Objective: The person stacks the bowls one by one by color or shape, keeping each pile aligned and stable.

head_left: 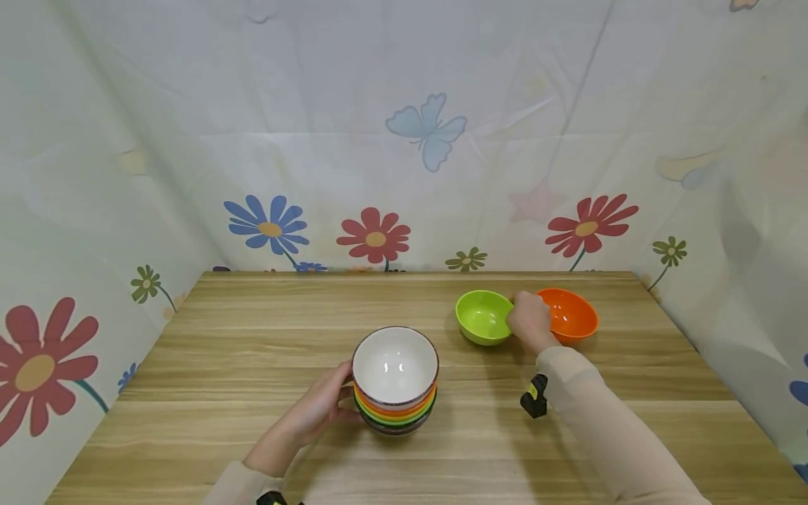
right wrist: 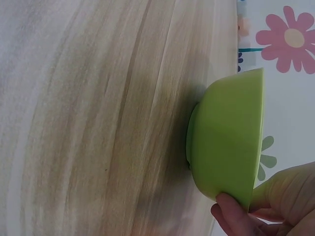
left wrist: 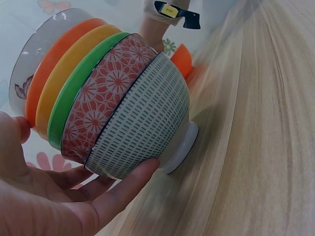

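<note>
A stack of bowls (head_left: 395,368) stands on the table's near middle, with a white bowl (head_left: 394,365) on top. Below it come orange, yellow and green rims, then a red flower-patterned bowl (left wrist: 103,93) and a bottom bowl with green dashes (left wrist: 147,118). My left hand (head_left: 322,403) holds this stack from its left side, thumb near the upper rims and fingers around the lower bowls. Farther back, a lime green bowl (head_left: 482,318) is pinched at its right rim by my right hand (head_left: 530,319), thumb and fingers on either side of the wall.
An orange bowl (head_left: 573,315) sits just right of my right hand, partly hidden behind it. The wood-grain table (head_left: 284,315) ends at a flower-printed curtain (head_left: 315,175) along the back and sides.
</note>
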`<move>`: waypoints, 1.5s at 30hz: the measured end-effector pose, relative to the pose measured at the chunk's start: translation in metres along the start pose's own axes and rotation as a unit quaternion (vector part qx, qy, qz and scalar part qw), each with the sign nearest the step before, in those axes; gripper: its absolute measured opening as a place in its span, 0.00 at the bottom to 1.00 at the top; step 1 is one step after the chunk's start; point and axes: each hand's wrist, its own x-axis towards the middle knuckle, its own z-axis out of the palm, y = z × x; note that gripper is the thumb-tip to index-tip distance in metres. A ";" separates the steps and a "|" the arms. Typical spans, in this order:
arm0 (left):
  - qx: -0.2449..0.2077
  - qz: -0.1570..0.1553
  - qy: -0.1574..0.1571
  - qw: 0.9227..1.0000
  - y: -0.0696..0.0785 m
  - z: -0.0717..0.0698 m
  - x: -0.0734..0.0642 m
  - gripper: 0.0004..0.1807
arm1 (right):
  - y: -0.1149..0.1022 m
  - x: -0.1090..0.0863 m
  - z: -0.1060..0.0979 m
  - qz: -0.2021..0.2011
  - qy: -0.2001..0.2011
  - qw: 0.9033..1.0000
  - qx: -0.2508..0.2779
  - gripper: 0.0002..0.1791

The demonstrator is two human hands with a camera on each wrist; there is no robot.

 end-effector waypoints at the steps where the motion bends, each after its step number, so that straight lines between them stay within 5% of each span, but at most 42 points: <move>1: -0.001 0.000 0.000 1.000 0.000 0.000 0.000 0.37 | 0.000 0.000 0.000 0.001 0.000 1.000 0.000 0.19; 19: 0.000 0.001 0.002 1.000 0.000 0.000 0.000 0.36 | -0.001 0.002 -0.001 -0.003 -0.006 1.000 0.011 0.21; 45: 0.000 -0.002 -0.001 1.000 0.000 0.000 0.000 0.38 | -0.020 -0.010 -0.020 -0.080 0.029 0.996 -0.014 0.22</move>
